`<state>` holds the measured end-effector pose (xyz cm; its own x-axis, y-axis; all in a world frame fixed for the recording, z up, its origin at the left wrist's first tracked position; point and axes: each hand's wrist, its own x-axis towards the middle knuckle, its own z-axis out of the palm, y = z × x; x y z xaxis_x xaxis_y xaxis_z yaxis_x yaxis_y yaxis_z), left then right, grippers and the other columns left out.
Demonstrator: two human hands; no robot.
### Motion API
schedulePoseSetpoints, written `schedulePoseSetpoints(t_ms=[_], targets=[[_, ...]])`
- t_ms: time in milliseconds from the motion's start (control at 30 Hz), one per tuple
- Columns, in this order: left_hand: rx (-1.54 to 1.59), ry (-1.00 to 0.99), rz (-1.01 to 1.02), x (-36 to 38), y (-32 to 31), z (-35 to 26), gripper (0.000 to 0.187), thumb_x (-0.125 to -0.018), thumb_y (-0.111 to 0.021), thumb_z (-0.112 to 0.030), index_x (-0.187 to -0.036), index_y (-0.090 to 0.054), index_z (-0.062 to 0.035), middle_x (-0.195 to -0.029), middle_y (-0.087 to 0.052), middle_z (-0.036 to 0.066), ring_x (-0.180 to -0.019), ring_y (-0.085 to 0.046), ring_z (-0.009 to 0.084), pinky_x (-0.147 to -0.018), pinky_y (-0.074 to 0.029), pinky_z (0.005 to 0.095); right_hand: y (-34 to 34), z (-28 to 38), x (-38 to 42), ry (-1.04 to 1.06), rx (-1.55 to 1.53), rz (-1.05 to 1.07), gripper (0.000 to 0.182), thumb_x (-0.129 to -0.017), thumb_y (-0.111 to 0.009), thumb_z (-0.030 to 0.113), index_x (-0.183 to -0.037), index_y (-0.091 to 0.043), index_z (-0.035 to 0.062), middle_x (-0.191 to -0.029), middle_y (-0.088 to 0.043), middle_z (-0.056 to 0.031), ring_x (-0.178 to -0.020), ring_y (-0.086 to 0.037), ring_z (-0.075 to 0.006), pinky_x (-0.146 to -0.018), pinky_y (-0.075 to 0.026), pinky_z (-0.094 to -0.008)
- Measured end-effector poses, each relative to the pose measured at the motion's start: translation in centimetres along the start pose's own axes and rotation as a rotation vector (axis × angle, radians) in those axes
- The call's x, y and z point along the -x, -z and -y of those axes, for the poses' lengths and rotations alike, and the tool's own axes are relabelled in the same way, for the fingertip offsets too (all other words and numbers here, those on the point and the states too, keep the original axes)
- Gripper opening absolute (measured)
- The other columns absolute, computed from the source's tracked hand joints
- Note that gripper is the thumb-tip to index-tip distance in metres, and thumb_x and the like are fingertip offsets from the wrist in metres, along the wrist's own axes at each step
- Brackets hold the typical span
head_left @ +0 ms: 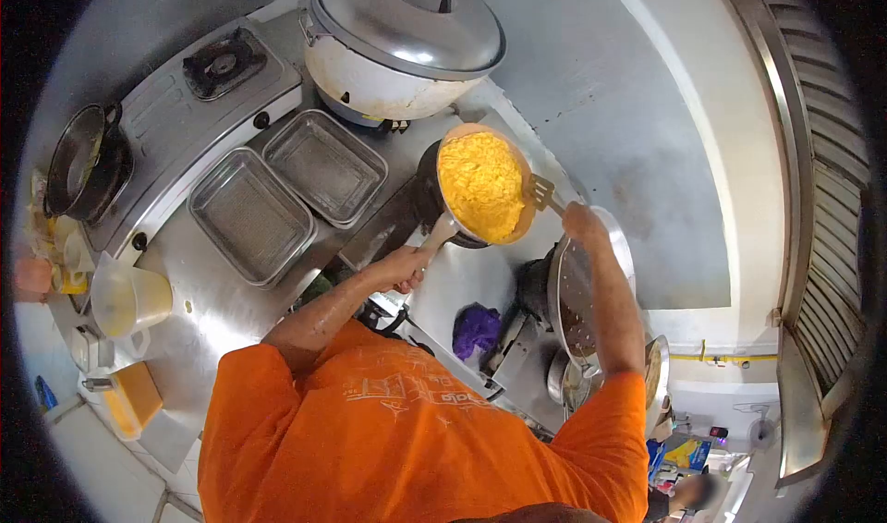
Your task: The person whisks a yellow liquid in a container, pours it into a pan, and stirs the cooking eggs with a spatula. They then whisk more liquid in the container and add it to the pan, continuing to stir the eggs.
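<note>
My left hand (404, 269) is closed round the pale handle of a frying pan (525, 227). Yellow scrambled eggs (480, 186) fill most of the pan, which is held over a dark round burner or pot only partly showing beneath it. In my right hand (582, 225) is a slotted spatula (542, 192), its blade at the pan's right rim beside the eggs. Below my right forearm sits a large metal pan (575, 292) with dark contents, partly hidden by the arm.
Two glass baking dishes (251, 216) lie on the steel counter, left of the pan. Behind them stands a big lidded rice cooker (397, 61). A gas stove (176, 121), a dark wok (83, 163) and a plastic jug (129, 297) are at left. A purple cloth (476, 331) lies in front.
</note>
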<state>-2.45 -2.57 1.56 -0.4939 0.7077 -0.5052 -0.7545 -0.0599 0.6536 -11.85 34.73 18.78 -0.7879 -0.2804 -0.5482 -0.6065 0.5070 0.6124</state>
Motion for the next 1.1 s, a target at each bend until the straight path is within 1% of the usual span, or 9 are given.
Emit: schedulePoseSetpoints(t_ms=[67,167,267,367,567,800,900,1000,1100], targets=[[0.047,0.007,0.028,0.1,0.2,-0.1,0.036,-0.095,-0.046,-0.045,-0.083,-0.042,-0.0112,-0.062,-0.034,-0.004,-0.047,-0.027,0.005,-0.035,-0.02,0.0202,-1.1,1.0,-2.3,-0.176,-0.169,-0.016,0.023,-0.083,-0.052,0.017,-0.086,-0.067,-0.0004,-0.088,-0.066,-0.0185,-0.081,-0.066,-0.0296,-0.075,-0.053,-0.0452],[0.02,-0.03,0.025,-1.1,0.8,1.0,0.045,-0.092,-0.046,-0.049,-0.086,-0.045,-0.005,-0.065,-0.04,0.002,-0.047,-0.033,0.0075,-0.035,-0.025,0.0212,-4.0,0.9,-6.4,-0.388,-0.329,-0.099,0.022,-0.084,-0.05,0.011,-0.091,-0.067,-0.0002,-0.097,-0.062,-0.0228,-0.083,-0.065,-0.0323,-0.074,-0.053,-0.0409],[-0.011,-0.02,0.011,-0.6,0.7,0.7,0.043,-0.093,-0.046,-0.048,-0.087,-0.045,-0.0052,-0.067,-0.041,0.002,-0.048,-0.034,0.0073,-0.035,-0.025,0.021,-1.8,0.0,-9.2,-0.197,-0.447,-0.339,0.025,-0.086,-0.051,0.017,-0.102,-0.067,0.0065,-0.104,-0.063,-0.0187,-0.086,-0.064,-0.0338,-0.076,-0.052,-0.0418],[-0.01,-0.015,0.018,0.1,0.4,0.1,0.04,-0.094,-0.045,-0.045,-0.087,-0.044,-0.005,-0.067,-0.04,0.002,-0.048,-0.034,0.0071,-0.035,-0.025,0.0209,4.5,0.4,-8.1,-0.183,-0.832,-0.363,0.026,-0.087,-0.051,0.024,-0.107,-0.064,0.0145,-0.09,-0.065,-0.0167,-0.084,-0.065,-0.0359,-0.077,-0.053,-0.046],[0.012,0.029,-0.016,-0.9,0.6,0.7,0.038,-0.095,-0.046,-0.046,-0.092,-0.047,-0.0078,-0.063,-0.036,-0.003,-0.047,-0.029,0.0053,-0.035,-0.022,0.0213,7.0,4.6,-4.7,-0.156,-0.402,-0.275,0.036,-0.09,-0.049,0.022,-0.125,-0.053,0.0261,-0.087,-0.065,-0.0182,-0.077,-0.065,-0.0375,-0.071,-0.052,-0.0489],[0.003,-0.03,-0.006,0.2,0.1,-0.1,0.032,-0.094,-0.043,-0.037,-0.082,-0.043,-0.0079,-0.063,-0.036,-0.001,-0.047,-0.03,0.0068,-0.035,-0.021,0.0216,8.6,8.3,4.7,-0.147,-0.325,-0.216,0.041,-0.087,-0.049,0.016,-0.128,-0.05,0.0219,-0.084,-0.064,-0.0148,-0.07,-0.067,-0.0283,-0.06,-0.056,-0.0426],[-0.038,-0.01,-0.022,-0.1,0.4,0.1,0.042,-0.095,-0.045,-0.046,-0.092,-0.047,-0.0047,-0.065,-0.038,-0.002,-0.048,-0.033,0.0066,-0.036,-0.023,0.0196,9.4,10.2,6.1,-0.189,-0.38,-0.074,0.047,-0.086,-0.047,0.013,-0.133,-0.047,0.0206,-0.082,-0.064,-0.0159,-0.068,-0.067,-0.0274,-0.056,-0.055,-0.0433],[-0.022,-0.033,0.019,0.0,0.6,0.2,0.043,-0.095,-0.044,-0.047,-0.093,-0.047,-0.0034,-0.066,-0.039,0.0,-0.048,-0.033,0.0069,-0.036,-0.024,0.02,3.6,12.1,2.8,-0.182,-0.386,-0.074,0.053,-0.086,-0.047,0.013,-0.138,-0.042,0.0167,-0.084,-0.064,-0.0178,-0.07,-0.067,-0.0297,-0.058,-0.055,-0.0446],[-0.027,-0.033,-0.002,-0.1,0.5,0.3,0.044,-0.095,-0.044,-0.047,-0.094,-0.048,-0.0031,-0.066,-0.039,0.0,-0.048,-0.032,0.0067,-0.035,-0.024,0.0203,3.0,9.8,-1.6,-0.186,-0.473,-0.227,0.03,-0.09,-0.047,0.017,-0.117,-0.058,0.0104,-0.085,-0.065,-0.0186,-0.072,-0.065,-0.0357,-0.06,-0.053,-0.0463]])
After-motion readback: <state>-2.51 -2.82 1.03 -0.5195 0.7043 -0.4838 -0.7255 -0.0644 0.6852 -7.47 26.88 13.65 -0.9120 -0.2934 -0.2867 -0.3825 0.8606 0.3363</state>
